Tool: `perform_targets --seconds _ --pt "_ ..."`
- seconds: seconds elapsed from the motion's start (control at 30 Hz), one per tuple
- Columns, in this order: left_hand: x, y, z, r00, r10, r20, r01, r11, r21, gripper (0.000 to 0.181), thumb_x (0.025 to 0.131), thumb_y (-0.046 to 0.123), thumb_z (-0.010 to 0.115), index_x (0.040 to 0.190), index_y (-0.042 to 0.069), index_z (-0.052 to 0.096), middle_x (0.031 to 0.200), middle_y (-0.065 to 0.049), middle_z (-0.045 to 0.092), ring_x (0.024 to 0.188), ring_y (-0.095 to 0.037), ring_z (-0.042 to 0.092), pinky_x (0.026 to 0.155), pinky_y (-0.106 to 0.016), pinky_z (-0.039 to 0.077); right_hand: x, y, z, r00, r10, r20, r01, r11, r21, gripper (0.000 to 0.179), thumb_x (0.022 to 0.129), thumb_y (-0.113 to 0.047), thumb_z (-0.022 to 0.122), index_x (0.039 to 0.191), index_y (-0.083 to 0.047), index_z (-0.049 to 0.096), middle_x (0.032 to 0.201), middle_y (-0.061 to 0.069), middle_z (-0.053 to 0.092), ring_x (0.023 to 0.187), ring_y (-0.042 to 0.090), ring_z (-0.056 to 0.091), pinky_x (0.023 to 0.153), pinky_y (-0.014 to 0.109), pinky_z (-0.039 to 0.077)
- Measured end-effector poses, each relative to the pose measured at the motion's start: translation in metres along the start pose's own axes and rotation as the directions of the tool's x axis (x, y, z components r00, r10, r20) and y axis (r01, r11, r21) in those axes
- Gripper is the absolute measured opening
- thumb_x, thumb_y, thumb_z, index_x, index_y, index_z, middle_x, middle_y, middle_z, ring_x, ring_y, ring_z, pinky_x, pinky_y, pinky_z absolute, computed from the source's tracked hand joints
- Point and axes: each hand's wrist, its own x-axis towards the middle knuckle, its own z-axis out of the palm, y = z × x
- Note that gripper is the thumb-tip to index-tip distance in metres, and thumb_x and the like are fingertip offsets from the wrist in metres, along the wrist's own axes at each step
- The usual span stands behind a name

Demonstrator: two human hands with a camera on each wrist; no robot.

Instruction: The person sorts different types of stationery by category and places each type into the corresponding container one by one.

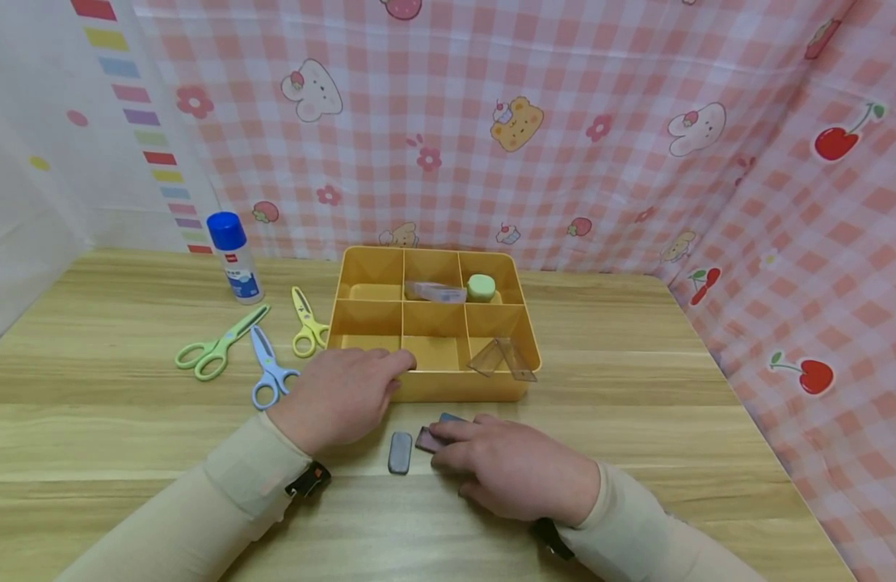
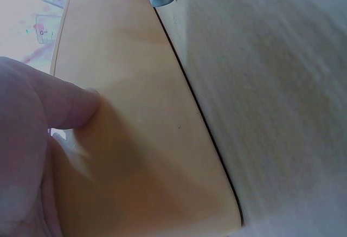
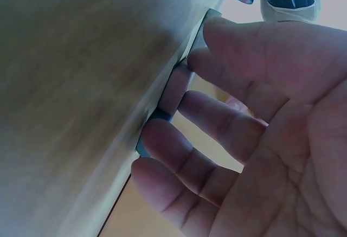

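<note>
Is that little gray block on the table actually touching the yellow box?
Apart. The head view shows it: a strip of bare wooden tabletop lies between the near side of the yellow box and the gray block.

The right grip partly hides a blue piece; the left grip covers the tray's near-left corner; the bottle's fine print is unreadable.

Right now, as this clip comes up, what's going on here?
A person is working at an orange divided box. The left hand grips its front wall, thumb outside. In front of the box, the right hand touches a small purple piece and a blue piece; a gray piece lies just beside them. All three are on the table, outside the box.
</note>
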Motion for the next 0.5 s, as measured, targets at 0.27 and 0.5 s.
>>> perform_targets --seconds 0.27,0.5 --pt "0.0007 -0.0008 0.0010 1.000 0.007 -0.008 -0.007 1.000 0.001 0.009 0.107 0.023 0.051 0.105 0.022 0.060 0.073 0.006 0.055 0.057 -0.015 0.047 0.048 -0.031 0.034 -0.0006 -0.0005 0.0001 1.000 -0.001 -0.014 0.001 1.000 -0.006 0.038 0.098 -0.022 0.075 0.135 -0.023 0.071 0.158 -0.001 0.055 0.137 0.023 0.058 0.111 0.037 0.050" --pt "0.0007 -0.0010 0.0012 1.000 0.009 -0.014 -0.009 1.000 0.003 0.010 0.107 0.023 0.052 0.109 0.022 0.062 0.075 0.006 0.058 0.057 -0.014 0.049 0.049 -0.032 0.036 -0.0002 -0.0010 -0.0008 1.000 0.004 -0.006 -0.004 1.000 -0.002 0.038 0.098 -0.022 0.075 0.136 -0.021 0.071 0.158 -0.001 0.055 0.140 0.023 0.056 0.114 0.038 0.048"
